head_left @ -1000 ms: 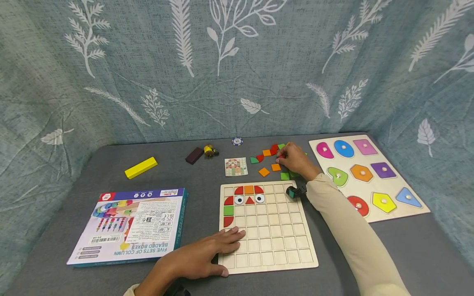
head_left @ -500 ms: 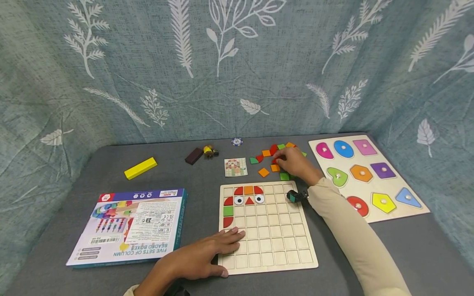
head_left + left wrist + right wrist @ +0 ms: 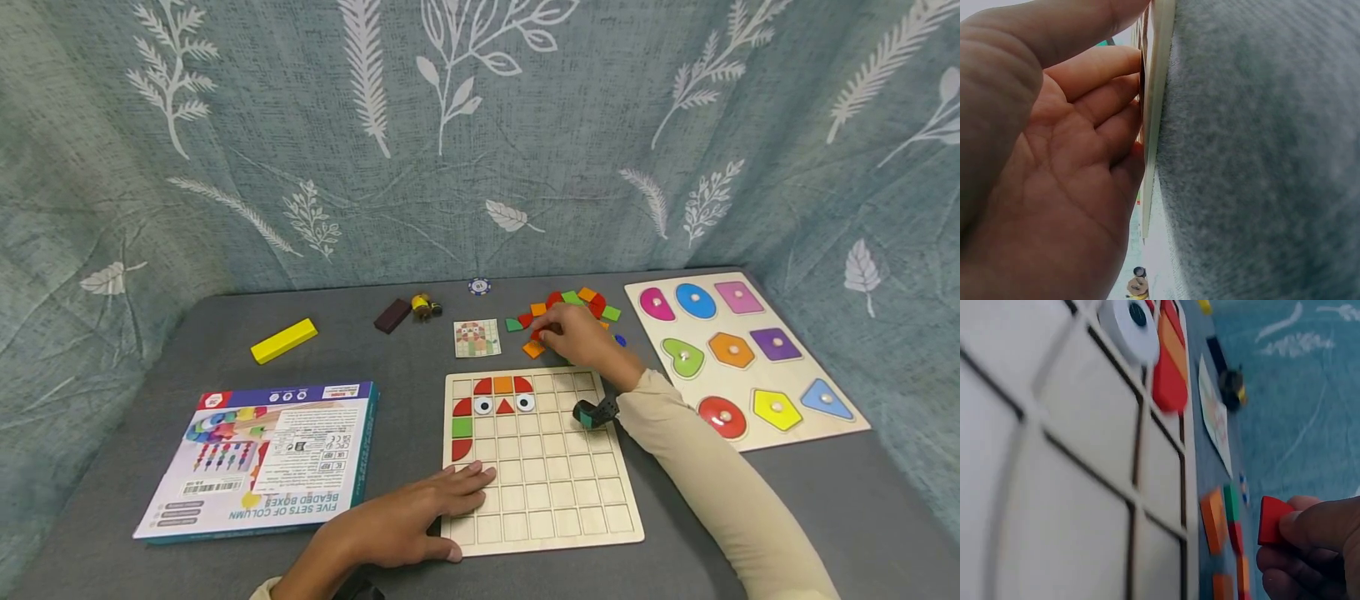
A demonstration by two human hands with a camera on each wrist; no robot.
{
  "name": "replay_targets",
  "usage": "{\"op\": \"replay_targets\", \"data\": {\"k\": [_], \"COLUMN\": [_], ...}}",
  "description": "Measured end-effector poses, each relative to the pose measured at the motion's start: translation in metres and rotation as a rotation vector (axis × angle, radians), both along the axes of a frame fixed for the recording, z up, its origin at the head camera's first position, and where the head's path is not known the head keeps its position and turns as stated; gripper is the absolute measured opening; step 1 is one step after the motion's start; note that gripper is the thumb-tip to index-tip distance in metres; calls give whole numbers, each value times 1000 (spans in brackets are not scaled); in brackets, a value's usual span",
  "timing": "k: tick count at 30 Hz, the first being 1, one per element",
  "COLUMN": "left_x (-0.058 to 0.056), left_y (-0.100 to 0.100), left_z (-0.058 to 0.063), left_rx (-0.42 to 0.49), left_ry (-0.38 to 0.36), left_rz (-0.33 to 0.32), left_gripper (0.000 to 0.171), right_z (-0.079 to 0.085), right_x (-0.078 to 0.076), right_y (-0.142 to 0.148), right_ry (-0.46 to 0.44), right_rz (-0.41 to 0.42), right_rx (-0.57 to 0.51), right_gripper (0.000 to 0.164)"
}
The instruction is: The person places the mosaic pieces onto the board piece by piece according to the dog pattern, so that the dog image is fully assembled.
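Note:
My right hand (image 3: 583,340) pinches a red quarter-circle tile (image 3: 1270,520) between thumb and fingers, over the loose tiles behind the board. The wooden grid board (image 3: 555,500) lies flat in the middle of the table. Along its upper left sit red curved tiles (image 3: 462,450), an orange square (image 3: 503,384), a green square (image 3: 462,427), a red triangle (image 3: 506,406) and two eye discs (image 3: 527,403). With its fingers extended, my left hand (image 3: 405,512) rests on the board's lower left edge; the left wrist view shows the fingertips at that edge.
Several loose tiles (image 3: 572,297) lie behind the board, beside a pattern card (image 3: 476,339). A shape puzzle (image 3: 712,304) is at right, a box (image 3: 300,467) at left. Farther back are a yellow block (image 3: 285,341), a dark block (image 3: 393,317), a small yellow-and-black figure (image 3: 423,307) and a poker chip (image 3: 480,287).
My right hand has picked up the red tile from the loose tiles and moved left and toward the board with it. The left hand has stayed in place.

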State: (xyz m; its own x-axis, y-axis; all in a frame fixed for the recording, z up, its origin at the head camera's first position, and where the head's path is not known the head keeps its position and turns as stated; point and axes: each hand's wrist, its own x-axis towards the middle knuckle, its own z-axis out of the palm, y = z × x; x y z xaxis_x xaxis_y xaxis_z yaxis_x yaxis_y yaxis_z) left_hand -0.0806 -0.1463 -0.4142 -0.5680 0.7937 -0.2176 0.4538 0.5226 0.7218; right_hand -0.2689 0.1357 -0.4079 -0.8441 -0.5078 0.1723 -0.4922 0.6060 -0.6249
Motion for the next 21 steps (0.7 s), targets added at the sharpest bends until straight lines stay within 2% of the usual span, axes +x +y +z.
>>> {"op": "replay_targets", "data": {"k": [5,13,21], "left_x": [0,-1,-1], "left_y": [0,0,0], "left_z": [0,-1,-2], "left_rx": [-5,-1,6], "left_ry": [1,4,-2], "left_rz": [-6,-10,-8], "left_gripper": [65,66,65], "right_z": [-4,-1,-1], "right_x": [11,30,46], "right_y": [-9,-23,-36], "right_ry": [34,-16,-10], "right_rz": [55,142,285], "right_rx": [-18,-36,38], "right_gripper": [15,15,14]}}
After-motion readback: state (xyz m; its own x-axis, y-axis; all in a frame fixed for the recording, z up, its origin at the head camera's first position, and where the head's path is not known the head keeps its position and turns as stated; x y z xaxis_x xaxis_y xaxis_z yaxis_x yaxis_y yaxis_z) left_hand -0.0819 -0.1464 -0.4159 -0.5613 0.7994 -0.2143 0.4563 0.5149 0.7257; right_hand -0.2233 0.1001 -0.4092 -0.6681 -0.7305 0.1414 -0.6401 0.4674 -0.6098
